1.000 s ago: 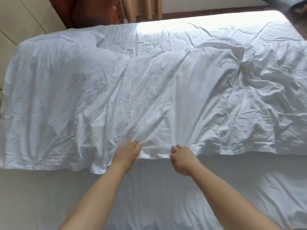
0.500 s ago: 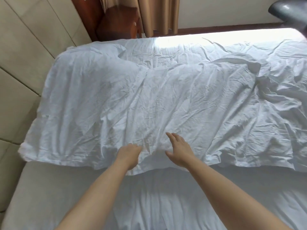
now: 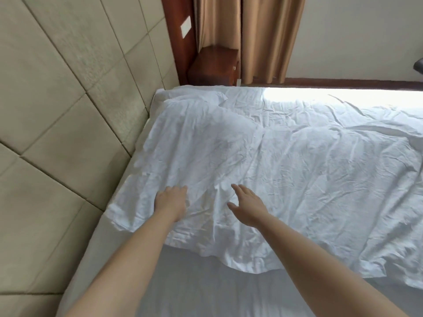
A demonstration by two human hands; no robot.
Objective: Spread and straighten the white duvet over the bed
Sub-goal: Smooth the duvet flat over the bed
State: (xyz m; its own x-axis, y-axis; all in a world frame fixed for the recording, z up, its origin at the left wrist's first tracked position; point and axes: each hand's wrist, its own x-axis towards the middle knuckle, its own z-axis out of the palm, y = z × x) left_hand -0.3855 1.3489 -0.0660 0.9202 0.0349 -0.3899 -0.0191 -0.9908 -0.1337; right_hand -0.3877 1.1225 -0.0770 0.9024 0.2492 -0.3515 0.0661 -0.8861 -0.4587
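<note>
Duvet (image 3: 286, 170), white and full of wrinkles, lies over the far part of the bed (image 3: 206, 289), its near edge crossing the bare sheet. Left hand (image 3: 170, 201) rests flat on it, fingers together, gripping nothing. Right hand (image 3: 248, 205) is on or just above it, fingers spread, holding nothing. Padded headboard (image 3: 57, 110) stands at the left, with a wooden nightstand (image 3: 212, 65) and brown curtain (image 3: 251, 35) behind.

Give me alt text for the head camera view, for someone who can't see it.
Two bare arms reach over a bed, the left hand and right hand open above a wrinkled white duvet that leaves the near strip of bed sheet uncovered. A padded beige headboard fills the left; a wooden nightstand and tan curtains stand beyond.
</note>
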